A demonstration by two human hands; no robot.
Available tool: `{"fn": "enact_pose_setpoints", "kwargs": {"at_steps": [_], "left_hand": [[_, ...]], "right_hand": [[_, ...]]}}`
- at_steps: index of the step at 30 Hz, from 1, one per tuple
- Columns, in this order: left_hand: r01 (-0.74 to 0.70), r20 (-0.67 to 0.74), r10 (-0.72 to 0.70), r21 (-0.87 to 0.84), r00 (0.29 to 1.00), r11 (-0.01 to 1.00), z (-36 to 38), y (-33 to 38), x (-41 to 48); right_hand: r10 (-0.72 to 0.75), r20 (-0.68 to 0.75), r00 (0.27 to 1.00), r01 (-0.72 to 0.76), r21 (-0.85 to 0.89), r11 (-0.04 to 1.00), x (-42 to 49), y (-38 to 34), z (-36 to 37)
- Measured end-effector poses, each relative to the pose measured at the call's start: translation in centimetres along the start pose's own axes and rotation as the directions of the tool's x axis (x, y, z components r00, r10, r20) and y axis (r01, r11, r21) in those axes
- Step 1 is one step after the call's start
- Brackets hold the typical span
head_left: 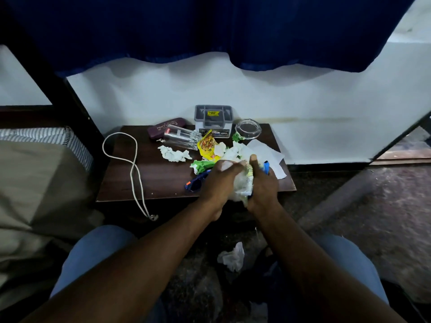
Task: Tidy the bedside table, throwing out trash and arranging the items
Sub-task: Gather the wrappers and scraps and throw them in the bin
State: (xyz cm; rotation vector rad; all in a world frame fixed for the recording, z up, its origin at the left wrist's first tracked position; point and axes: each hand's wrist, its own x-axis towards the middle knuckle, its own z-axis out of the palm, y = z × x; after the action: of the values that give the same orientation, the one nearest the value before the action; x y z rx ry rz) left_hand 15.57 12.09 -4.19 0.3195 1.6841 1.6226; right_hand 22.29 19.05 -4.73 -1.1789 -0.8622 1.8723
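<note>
In the head view, both your hands meet over the front right part of the worktop [121, 173]. Your left hand [219, 180] and right hand [262, 183] squeeze a wad of crumpled wrappers [242, 185] between them. The fingers of both hands are curled round it and clamped on it, and the right thumb stands up. Whether the wad rests on the wood or is lifted clear of it, you cannot tell from here.

Judged from how things lie, the gathering is under way but far from done. Loose trash is left on the worktop:
- a crumpled white tissue [174, 154] near the middle
- a yellow snack packet [207, 145] behind your hands
- a green wrapper [201, 164] just beside your left hand
- a white paper sheet [268, 152] at the right edge

One more tissue on the floor [232, 256] lies between your knees. No bin shows in this view.

Nothing looks arranged yet:
- The glass tumbler [182, 137] lies on its side against the maroon spectacle case [166, 130].
- The blue sunglasses [194, 183] sit partly under your left hand.
- The white cord [135, 169] loops across the left part and hangs over the front edge.
- The grey organiser box [213, 121] and the glass ashtray [248, 129] stand at the back by the wall.
</note>
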Motion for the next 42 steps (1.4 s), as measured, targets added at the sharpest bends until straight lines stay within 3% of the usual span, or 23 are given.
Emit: {"fn": "enact_pose_setpoints", "kwargs": {"at_steps": [4,8,10,13,16,20,24,28,35,39,42], "left_hand": [[-0.146,0.086,0.132,0.183,0.988,0.972,1.8,-1.3,-2.3],[-0.297,0.068,0.298,0.441,0.952,0.847,2.9,-1.0,-2.7],[-0.306,0.078,0.308,0.481,0.948,0.822,3.3,-0.7,-2.7],[-0.288,0.132,0.256,0.425,0.958,0.858,4.1,-0.3,-2.7],[-0.283,0.204,0.222,0.353,0.954,0.892,6.1,0.3,-3.1],[-0.156,0.252,0.12,0.129,0.96,0.979,8.3,0.3,-3.5],[-0.113,0.185,0.1,0.061,0.978,0.992,10.4,0.1,-3.9],[-0.245,0.108,0.225,0.244,0.968,0.938,13.5,0.7,-5.3],[-0.394,0.298,0.287,0.412,0.91,0.822,20.2,0.6,-8.6],[-0.456,0.397,0.289,0.437,0.871,0.776,26.3,-0.8,-11.4],[-0.39,0.419,0.195,0.453,0.887,0.802,31.1,-3.1,-14.3]], "right_hand": [[0.007,-0.04,0.999,-0.006,0.013,1.0,0.5,-1.0,-2.0],[0.025,0.138,0.99,-0.047,0.157,0.986,-0.8,-1.5,-2.5],[-0.005,0.216,0.976,-0.027,0.144,0.989,-1.5,-1.6,-3.2],[-0.05,0.278,0.959,0.025,0.092,0.995,-1.8,-2.6,-4.8],[-0.169,0.244,0.955,0.195,-0.087,0.977,-1.6,-4.1,-6.9],[-0.264,0.251,0.931,0.318,-0.208,0.925,-1.6,-5.8,-9.6],[-0.309,0.175,0.935,0.341,-0.201,0.918,-1.4,-7.6,-12.2],[-0.399,0.039,0.916,0.393,-0.281,0.876,-1.4,-9.1,-14.7],[-0.526,-0.107,0.844,0.439,-0.426,0.791,-3.6,-12.9,-19.2],[-0.538,-0.202,0.818,0.45,-0.358,0.818,-4.1,-14.6,-25.5],[-0.561,-0.334,0.757,0.475,-0.307,0.825,-4.9,-15.1,-30.8]]}}
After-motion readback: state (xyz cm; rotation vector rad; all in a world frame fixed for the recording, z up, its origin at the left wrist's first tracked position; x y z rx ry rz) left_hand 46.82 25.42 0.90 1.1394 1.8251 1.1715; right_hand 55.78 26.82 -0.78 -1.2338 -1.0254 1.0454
